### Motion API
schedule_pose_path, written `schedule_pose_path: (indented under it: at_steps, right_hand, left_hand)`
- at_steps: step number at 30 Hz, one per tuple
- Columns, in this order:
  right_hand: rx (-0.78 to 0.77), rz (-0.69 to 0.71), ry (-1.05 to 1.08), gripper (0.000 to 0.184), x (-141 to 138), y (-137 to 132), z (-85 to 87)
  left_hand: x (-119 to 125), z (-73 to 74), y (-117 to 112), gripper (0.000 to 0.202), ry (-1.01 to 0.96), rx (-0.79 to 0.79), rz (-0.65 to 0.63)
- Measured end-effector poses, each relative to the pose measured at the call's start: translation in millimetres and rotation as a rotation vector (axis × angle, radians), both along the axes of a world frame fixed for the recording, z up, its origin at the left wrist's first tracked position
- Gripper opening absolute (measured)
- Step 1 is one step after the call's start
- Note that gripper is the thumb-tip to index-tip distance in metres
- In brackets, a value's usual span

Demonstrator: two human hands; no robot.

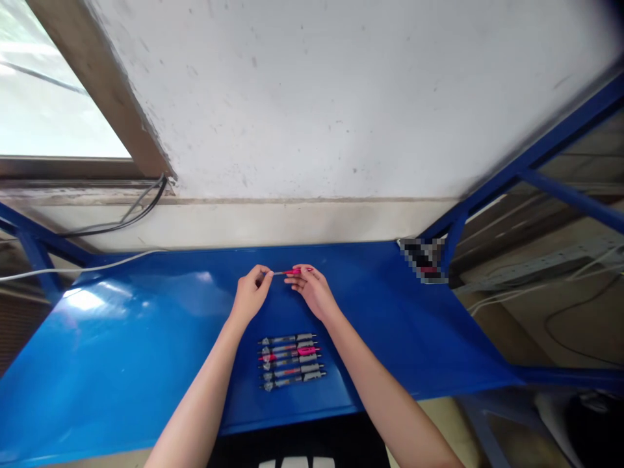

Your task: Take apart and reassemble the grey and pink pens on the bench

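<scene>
Above the blue table my left hand is closed, thumb and fingers pinching the thin greyish end of a pink pen. The pen's pink part lies in my right hand, gripped between thumb and forefinger while the other fingers are partly spread. It is held about level, pointing left to right. Whether the thin end is a refill or part of the barrel is too small to tell. Nearer my body, between my forearms, several pens lie in a row, mostly dark and clear with grey clips. One pink pen is among them.
A blue metal table stands against a white wall, with blue frame bars rising at both sides. A blurred-out object sits at the back right corner. One white cable crosses the back left, below a window.
</scene>
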State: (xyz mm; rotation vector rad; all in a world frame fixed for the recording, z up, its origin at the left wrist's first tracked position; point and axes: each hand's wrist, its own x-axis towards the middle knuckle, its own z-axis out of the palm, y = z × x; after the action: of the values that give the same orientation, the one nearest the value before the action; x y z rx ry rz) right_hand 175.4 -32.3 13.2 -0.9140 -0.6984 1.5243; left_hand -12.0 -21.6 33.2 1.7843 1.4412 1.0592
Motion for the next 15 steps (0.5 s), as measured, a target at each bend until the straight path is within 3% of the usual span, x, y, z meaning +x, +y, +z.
schedule_pose_path:
  at_steps: [15]
  right_hand:
    - [-0.006,-0.016,-0.008,0.042,1.2,0.1,-0.5]
  left_hand:
    - [0.6,2.6,-0.1,0.022,-0.021,-0.003,-0.012]
